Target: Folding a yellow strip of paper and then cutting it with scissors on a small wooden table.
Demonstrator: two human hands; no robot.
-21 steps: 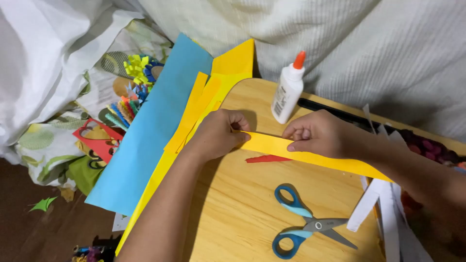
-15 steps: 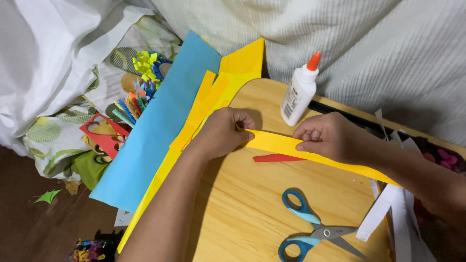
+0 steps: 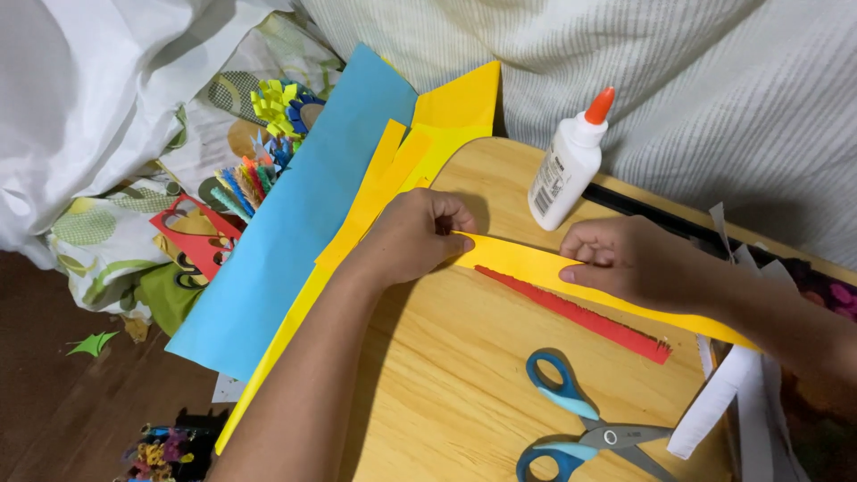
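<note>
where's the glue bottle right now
In the head view the white glue bottle stands upright at the wooden table's far edge, just beyond the right hand.

Two bare forearms and hands, the left hand (image 3: 412, 236) and right hand (image 3: 632, 261); no sleeves, rings, watch or gloves visible.

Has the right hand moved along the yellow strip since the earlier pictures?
No clear move: the right hand rests on the yellow strip just below the glue bottle, as before.

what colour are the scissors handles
Blue, on the scissors lying on the wooden board, clearest in the head view.
</note>
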